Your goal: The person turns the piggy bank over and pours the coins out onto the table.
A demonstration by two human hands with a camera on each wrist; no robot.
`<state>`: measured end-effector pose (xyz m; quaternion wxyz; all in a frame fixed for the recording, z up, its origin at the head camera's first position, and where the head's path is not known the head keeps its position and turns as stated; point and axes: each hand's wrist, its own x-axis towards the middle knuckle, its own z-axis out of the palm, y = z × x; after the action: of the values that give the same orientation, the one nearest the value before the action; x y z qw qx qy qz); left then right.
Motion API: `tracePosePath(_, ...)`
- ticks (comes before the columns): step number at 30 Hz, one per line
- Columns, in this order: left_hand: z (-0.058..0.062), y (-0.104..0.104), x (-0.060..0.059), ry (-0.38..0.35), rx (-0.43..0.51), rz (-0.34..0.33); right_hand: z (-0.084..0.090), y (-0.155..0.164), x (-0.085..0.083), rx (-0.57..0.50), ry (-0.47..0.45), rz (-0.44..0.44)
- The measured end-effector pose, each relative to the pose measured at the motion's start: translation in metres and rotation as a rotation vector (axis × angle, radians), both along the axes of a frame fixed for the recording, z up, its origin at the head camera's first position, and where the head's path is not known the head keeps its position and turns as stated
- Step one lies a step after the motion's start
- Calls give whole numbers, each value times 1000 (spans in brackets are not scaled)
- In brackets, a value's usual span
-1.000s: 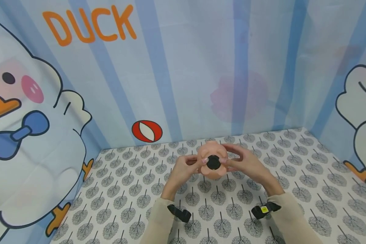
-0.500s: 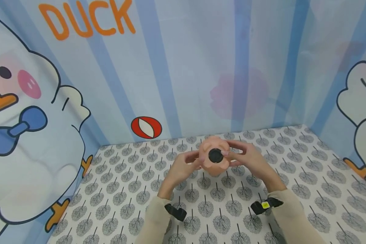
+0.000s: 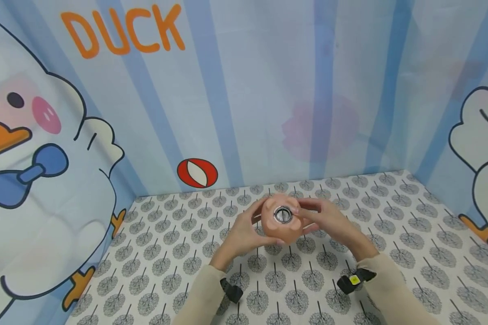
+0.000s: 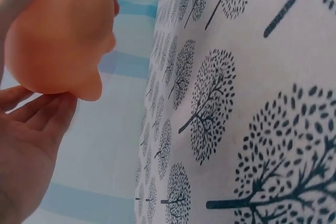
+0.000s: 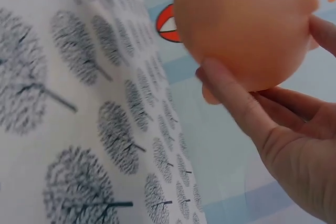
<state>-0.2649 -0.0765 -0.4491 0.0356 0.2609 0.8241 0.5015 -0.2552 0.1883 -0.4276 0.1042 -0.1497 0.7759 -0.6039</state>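
Peach round toy [image 3: 282,221], hole uppermost

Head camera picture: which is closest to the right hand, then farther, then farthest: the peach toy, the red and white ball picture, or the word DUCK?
1. Peach toy: held by the right hand, touching it.
2. Red and white ball picture: on the back cloth, up and left.
3. Word DUCK: top left of the cloth, farthest.

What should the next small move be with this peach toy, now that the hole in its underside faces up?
Probably tilt the peach toy a little toward the head camera, keeping both grips. The round hole shows a metallic rim with no plug in it, and no loose plug is visible. The left hand and right hand hold the toy above the tree-print cloth, so it looks steady enough.
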Motion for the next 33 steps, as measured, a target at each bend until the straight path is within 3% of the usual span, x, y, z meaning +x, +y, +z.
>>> tracePosePath(4, 0, -3, 0, 20, 28, -17, 0, -1, 4, 55, 8, 17)
tracePosePath(10, -2, -5, -1, -15, 58, -26, -3, 1, 13, 217, 130, 7)
tracePosePath(17, -2, -5, 0, -43, 27, -2, -15, -2, 18, 162, 247, 44)
tracePosePath(26, -1, -1, 5, -47, -19, -28, -20, 1, 19, 145, 268, 46)
tracePosePath(33, -1, 1, 6, 26, 0, -69, -16, 6, 20, 185, 255, 82)
